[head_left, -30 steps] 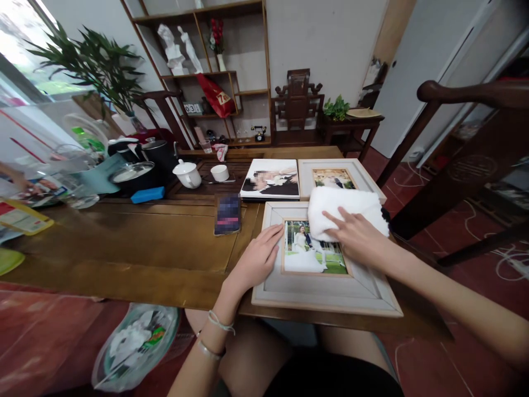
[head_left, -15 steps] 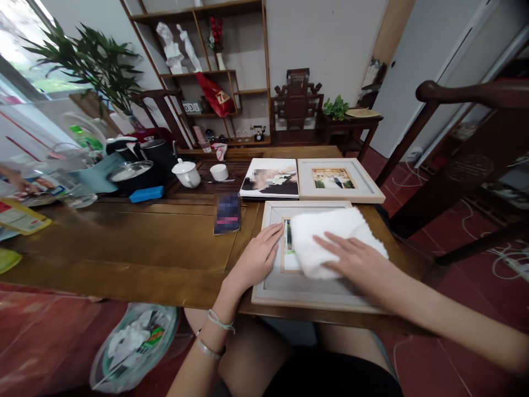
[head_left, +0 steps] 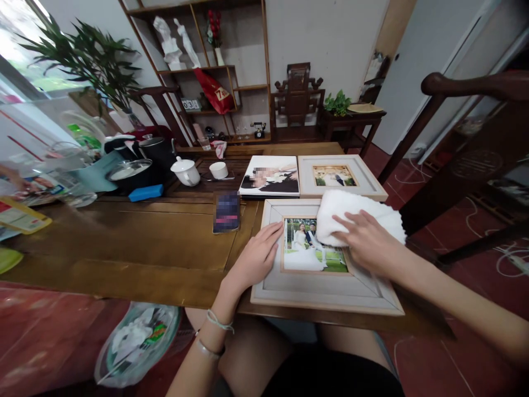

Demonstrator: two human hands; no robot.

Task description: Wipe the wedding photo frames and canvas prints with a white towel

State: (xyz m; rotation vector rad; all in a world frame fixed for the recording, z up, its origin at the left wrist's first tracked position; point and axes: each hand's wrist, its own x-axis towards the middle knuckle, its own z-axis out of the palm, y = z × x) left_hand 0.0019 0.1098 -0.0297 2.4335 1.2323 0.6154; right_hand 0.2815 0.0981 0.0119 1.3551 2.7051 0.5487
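At the near edge of the dark wooden table (head_left: 144, 242), right in front of the person, a wide pale wooden picture frame (head_left: 322, 291) lies flat and face up. The left hand (head_left: 254, 259) rests open on the frame's left border, palm down, fingers straight, gripping nothing. The right hand (head_left: 367, 242) lies flat with spread fingers on a folded white towel (head_left: 351, 203), pressing it on the frame's far right corner rather than clutching it. As I judge it, the frame could slide off toward the person's lap, since it sits so near the table's edge and only a flat palm steadies it; a sweep away could nudge the smaller pale frame (head_left: 363, 187) just beyond. The frame's long axis runs left to right, along the table's edge, the photograph's top pointing away from the person.
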